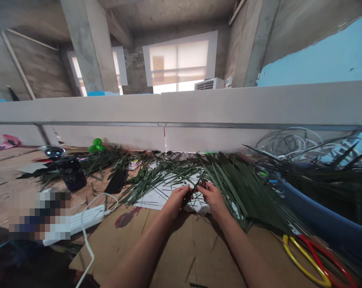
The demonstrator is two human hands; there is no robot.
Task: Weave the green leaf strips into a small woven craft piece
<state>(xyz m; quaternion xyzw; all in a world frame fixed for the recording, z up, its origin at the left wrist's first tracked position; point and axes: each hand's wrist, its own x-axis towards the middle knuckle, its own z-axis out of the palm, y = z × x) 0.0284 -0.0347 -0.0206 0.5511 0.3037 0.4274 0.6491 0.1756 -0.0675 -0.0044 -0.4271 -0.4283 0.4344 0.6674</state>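
My left hand and my right hand meet near the middle of the work surface, fingers pinched close together. Between them is a small dark piece of green leaf strips, gripped from both sides; its exact shape is too small to make out. Below it lies a white paper sheet scattered with thin cut strips. To the right of my right hand spreads a thick bundle of long green leaf blades. Loose narrow green strips are heaped left of my left hand.
Cardboard covers the near surface. Red and yellow-handled scissors lie at right beside a blue tub. At left are a dark cup, a phone and a white power strip with a cable. A white partition stands behind.
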